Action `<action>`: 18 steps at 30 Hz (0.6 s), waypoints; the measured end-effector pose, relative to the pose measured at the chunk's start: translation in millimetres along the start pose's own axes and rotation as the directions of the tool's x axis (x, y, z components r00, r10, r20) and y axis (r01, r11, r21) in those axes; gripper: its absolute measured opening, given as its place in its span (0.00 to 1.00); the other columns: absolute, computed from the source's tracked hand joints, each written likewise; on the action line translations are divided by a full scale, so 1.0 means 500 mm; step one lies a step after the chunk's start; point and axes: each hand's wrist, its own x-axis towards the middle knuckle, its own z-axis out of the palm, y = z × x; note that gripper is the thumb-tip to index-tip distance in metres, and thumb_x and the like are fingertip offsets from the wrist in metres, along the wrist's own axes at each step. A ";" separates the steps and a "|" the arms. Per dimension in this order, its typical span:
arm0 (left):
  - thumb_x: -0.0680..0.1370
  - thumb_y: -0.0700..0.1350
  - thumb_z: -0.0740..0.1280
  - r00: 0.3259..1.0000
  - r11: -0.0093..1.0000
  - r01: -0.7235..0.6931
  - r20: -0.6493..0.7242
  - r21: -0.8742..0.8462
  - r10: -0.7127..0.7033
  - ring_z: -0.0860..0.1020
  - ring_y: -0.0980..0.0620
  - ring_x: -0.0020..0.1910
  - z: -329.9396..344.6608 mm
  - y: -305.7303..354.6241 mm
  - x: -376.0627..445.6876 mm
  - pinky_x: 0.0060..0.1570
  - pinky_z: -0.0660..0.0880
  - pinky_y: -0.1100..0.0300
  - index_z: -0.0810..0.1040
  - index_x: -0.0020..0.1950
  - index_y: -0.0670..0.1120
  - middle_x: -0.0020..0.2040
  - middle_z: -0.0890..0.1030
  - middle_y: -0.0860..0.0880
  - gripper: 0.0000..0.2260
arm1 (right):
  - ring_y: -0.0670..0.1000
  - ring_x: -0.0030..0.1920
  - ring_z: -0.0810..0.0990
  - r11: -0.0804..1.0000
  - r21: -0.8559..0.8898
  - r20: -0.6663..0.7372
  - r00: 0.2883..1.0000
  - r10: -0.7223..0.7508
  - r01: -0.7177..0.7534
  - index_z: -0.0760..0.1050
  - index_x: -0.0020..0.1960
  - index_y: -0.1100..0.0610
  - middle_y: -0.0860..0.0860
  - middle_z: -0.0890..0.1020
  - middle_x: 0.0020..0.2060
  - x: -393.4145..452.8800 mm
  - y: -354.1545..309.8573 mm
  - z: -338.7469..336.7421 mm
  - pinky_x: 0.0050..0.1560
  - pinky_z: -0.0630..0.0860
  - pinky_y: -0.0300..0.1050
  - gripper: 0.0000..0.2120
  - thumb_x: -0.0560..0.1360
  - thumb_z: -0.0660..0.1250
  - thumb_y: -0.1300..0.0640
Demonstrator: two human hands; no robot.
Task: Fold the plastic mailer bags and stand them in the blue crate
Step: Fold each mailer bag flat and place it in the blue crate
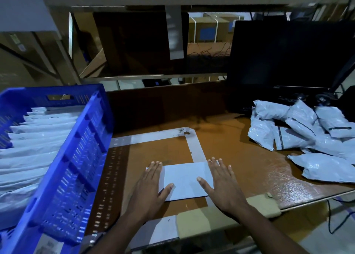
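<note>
Hands (pixel 187 188) flat, fingers straight, left (pixel 151 188) and right (pixel 222 184) on folded mailer bag (pixel 185 179).

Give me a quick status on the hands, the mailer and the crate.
Left hand and right hand flat, pressing the folded mailer on the table. Blue crate at left, mailers standing inside. Unfolded pile at right. Nothing in the way.

You have one folded white mailer bag (pixel 185 179) lying flat at the table's near edge, a row of folded bags (pixel 36 138) standing upright in the blue crate (pixel 76 157) at left, and a loose unfolded pile (pixel 307 132) at right.
</note>
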 end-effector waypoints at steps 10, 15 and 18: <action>0.82 0.62 0.62 0.998 0.991 0.061 0.003 -0.117 -0.061 0.51 0.56 0.81 -0.017 -0.009 -0.012 0.79 0.54 0.55 0.54 0.83 0.51 0.83 0.54 0.55 0.34 | 0.52 0.74 0.64 0.985 0.089 -0.114 0.981 0.160 -0.150 0.55 0.81 0.52 0.48 0.68 0.75 -0.028 -0.050 -0.029 0.71 0.66 0.49 0.38 0.78 0.59 0.33; 0.82 0.61 0.63 0.998 0.987 0.059 0.036 -0.150 -0.055 0.50 0.56 0.81 -0.019 0.000 -0.023 0.79 0.51 0.57 0.51 0.83 0.52 0.83 0.51 0.55 0.35 | 0.52 0.57 0.79 0.825 0.461 -0.048 0.919 0.391 -0.326 0.70 0.67 0.54 0.50 0.79 0.59 -0.012 -0.059 -0.035 0.56 0.81 0.55 0.28 0.74 0.72 0.39; 0.81 0.62 0.64 0.998 0.984 0.024 0.063 -0.177 -0.013 0.48 0.57 0.81 -0.021 -0.005 -0.031 0.79 0.49 0.57 0.49 0.83 0.52 0.83 0.50 0.56 0.38 | 0.52 0.42 0.85 0.566 0.713 0.131 0.872 0.472 -0.414 0.75 0.55 0.53 0.49 0.84 0.43 -0.012 -0.051 -0.052 0.45 0.84 0.60 0.17 0.73 0.75 0.46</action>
